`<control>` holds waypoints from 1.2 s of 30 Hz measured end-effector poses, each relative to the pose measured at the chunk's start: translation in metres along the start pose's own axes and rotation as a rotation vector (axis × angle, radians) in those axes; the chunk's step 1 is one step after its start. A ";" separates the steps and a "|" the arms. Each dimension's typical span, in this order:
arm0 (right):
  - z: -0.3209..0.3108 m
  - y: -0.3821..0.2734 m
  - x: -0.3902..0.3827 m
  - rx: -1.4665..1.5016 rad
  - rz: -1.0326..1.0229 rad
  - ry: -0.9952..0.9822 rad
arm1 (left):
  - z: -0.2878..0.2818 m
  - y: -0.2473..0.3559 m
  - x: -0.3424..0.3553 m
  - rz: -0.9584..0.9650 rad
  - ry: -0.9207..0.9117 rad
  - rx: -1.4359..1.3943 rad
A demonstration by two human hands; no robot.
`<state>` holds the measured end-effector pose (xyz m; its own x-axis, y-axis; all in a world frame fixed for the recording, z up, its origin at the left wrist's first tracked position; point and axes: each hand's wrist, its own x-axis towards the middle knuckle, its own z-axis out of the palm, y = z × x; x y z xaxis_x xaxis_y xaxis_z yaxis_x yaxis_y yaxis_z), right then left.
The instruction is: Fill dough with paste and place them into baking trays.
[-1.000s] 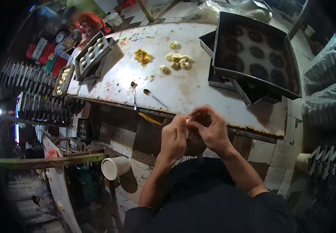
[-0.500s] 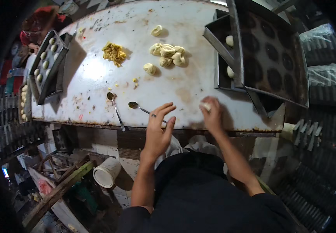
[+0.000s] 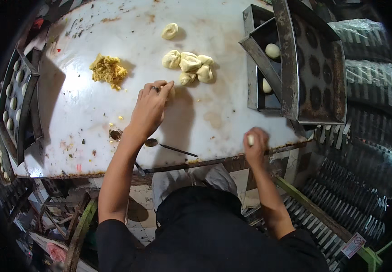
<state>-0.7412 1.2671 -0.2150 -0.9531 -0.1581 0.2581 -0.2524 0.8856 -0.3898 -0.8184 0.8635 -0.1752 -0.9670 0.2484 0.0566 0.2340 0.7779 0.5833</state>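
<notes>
My right hand (image 3: 256, 144), slightly blurred, is closed around a small pale dough ball (image 3: 250, 140) low over the tabletop near its front edge. My left hand (image 3: 149, 106), a ring on one finger, reaches across the table. Its fingers are closed on a filled dough ball (image 3: 172, 93), mostly hidden behind them. Just beyond lies a cluster of several pinched, filled dough balls (image 3: 189, 63), with a single dough piece (image 3: 169, 31) farther back. A heap of crumbly yellow filling (image 3: 107, 71) sits left of them. Below my left hand are two spoons, one with a dark handle (image 3: 177, 150).
Stacked dark metal trays (image 3: 314, 68) stand at the right, a few dough balls in the lower one. Another tray (image 3: 32, 97) with several dough balls leans at the left. The white tabletop (image 3: 218, 97) has a rusty front edge. Slatted racks (image 3: 345, 199) stand on the right.
My left hand has moved forward and left onto the filled dough ball nearest me. My right hand still holds its small dough ball. The view has shifted.
</notes>
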 end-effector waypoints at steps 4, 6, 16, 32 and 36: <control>0.019 0.019 0.051 -0.302 0.360 0.267 | 0.006 0.010 -0.005 -0.148 -0.099 0.027; 0.018 -0.010 0.035 -0.012 0.269 0.097 | 0.000 0.030 -0.022 -0.287 -0.029 -0.136; -0.011 0.026 0.021 0.128 0.084 0.022 | 0.051 0.180 -0.113 -0.707 0.043 -1.338; -0.215 0.063 0.071 1.552 0.347 -0.534 | 0.161 0.324 -0.147 -0.551 0.379 -1.872; -0.235 0.031 0.157 0.683 -0.224 0.047 | 0.142 0.320 -0.152 -0.526 0.639 -1.839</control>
<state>-0.8591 1.3724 0.0214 -0.8618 -0.2715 0.4285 -0.5039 0.3607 -0.7849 -0.5819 1.1572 -0.1124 -0.8804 -0.2848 -0.3793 0.0102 -0.8109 0.5851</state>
